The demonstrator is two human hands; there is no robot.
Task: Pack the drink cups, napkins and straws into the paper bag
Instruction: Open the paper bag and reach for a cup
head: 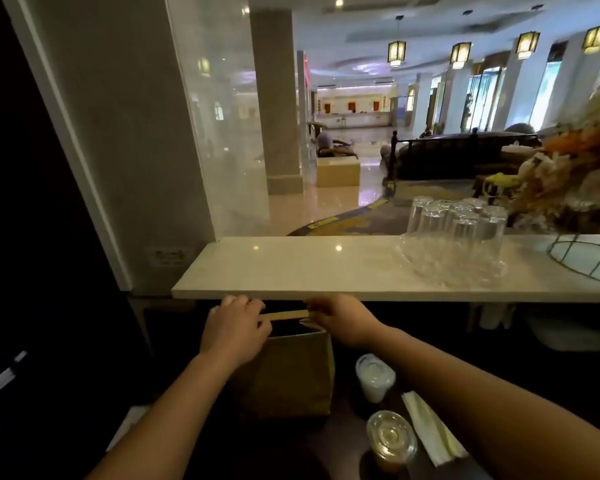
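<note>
A brown paper bag (291, 375) stands upright on the dark lower counter, its mouth spread apart. My left hand (234, 329) grips the bag's left top edge. My right hand (340, 318) pinches the right top edge. To the right of the bag stands a lidded cup with a white drink (374, 375). Nearer to me is a lidded cup with a brown drink (390, 441). Paper-wrapped straws with napkins (430, 427) lie between the cups and my right forearm.
A white marble shelf (309, 268) juts out just above and beyond the bag's mouth. On it sit several upturned clear glasses on a glass tray (458, 237) and a wire stand (589, 251) with dried flowers. A dark wall stands to the left.
</note>
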